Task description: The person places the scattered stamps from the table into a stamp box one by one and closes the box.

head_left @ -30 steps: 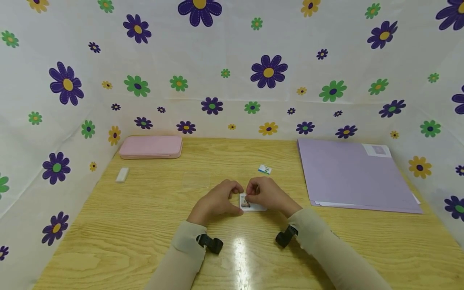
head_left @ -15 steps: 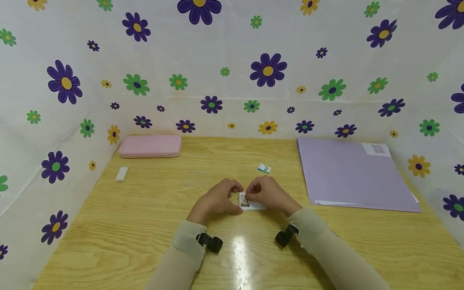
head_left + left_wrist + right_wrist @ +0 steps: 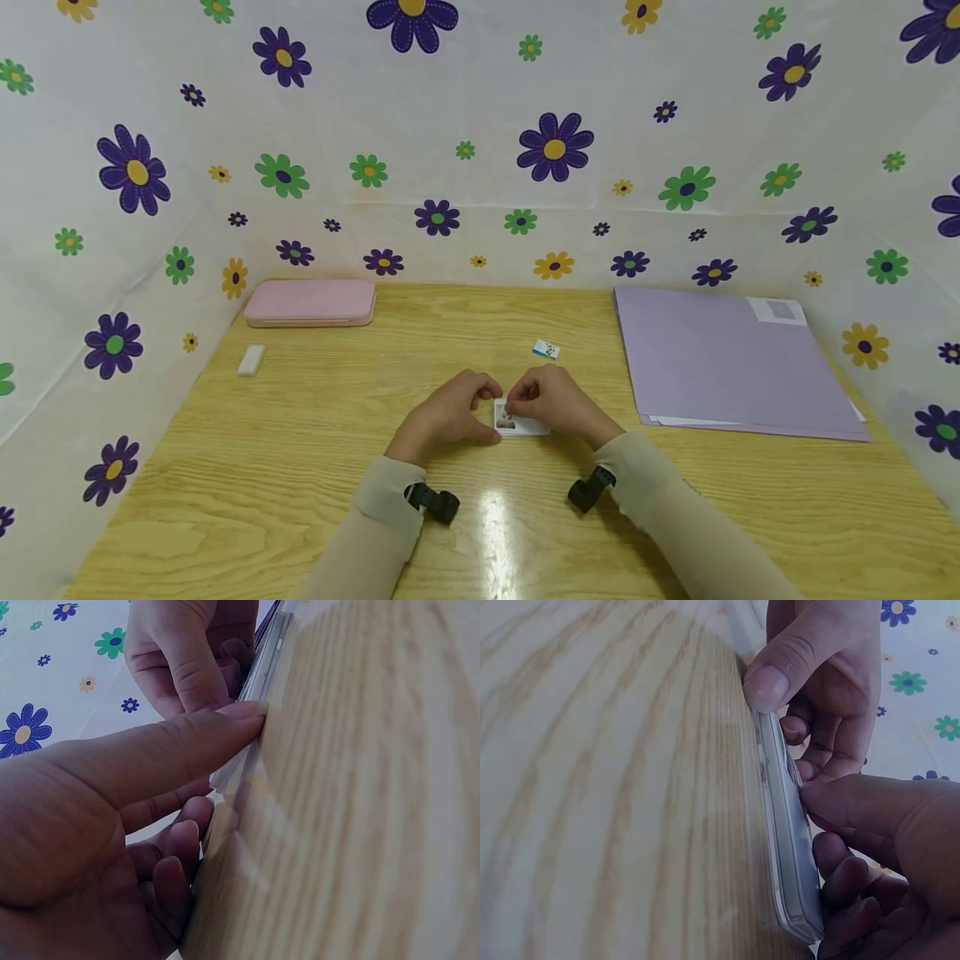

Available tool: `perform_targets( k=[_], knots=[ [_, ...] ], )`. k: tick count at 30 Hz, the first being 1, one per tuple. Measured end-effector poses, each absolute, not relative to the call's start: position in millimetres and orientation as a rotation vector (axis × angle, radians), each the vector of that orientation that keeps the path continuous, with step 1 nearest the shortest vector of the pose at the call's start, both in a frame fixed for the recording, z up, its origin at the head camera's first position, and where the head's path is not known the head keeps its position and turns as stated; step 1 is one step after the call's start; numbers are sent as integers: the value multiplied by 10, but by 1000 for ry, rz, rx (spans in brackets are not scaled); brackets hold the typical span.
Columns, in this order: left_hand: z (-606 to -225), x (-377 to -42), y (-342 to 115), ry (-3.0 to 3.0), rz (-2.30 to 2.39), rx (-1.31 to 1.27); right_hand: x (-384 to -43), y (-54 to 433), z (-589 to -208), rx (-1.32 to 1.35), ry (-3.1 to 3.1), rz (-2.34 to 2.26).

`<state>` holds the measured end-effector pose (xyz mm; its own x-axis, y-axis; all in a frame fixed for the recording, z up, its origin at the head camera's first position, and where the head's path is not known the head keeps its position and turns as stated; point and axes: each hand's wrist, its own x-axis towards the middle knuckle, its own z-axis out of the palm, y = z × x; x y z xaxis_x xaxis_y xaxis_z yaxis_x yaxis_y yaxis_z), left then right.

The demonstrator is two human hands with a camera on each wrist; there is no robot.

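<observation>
A flat white rectangular case (image 3: 532, 427) with clear edges lies on the wooden table between both hands. On its left end is a small photo (image 3: 506, 419). My left hand (image 3: 448, 415) holds the case's left end, thumb at the near edge and index finger at the far edge. My right hand (image 3: 558, 406) bends over the case, its thumb and index finger pinching at the photo's upper right edge and hiding that corner. From the right wrist view, the case (image 3: 787, 847) shows as a thin slab with layered clear sides, its near end by the curled right fingers.
Beyond the right hand lies a small white card with blue and green print (image 3: 546, 349). A clear plastic sheet (image 3: 405, 372) is left of centre. Farther left are a white block (image 3: 251, 361) and a pink pencil case (image 3: 311, 303). A lilac folder (image 3: 738, 367) covers the back right.
</observation>
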<state>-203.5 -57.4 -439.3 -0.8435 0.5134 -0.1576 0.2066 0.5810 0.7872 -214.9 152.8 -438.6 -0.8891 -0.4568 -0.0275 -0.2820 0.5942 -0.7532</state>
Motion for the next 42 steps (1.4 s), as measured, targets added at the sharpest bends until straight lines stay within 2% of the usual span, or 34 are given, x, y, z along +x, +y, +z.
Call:
perform_targets(
  k=[25, 35, 42],
  knots=[
    [-4400, -2035, -589, 2459, 1143, 609, -2185, 1609, -4384, -512, 2544, -1260],
    [-4405, -2051, -568, 2454, 1167, 605, -2245, 1718, -4249, -552, 2541, -1331],
    [-4436, -2049, -580, 2464, 1151, 604, -2343, 1812, -4150, -454, 2526, -1392]
  ],
)
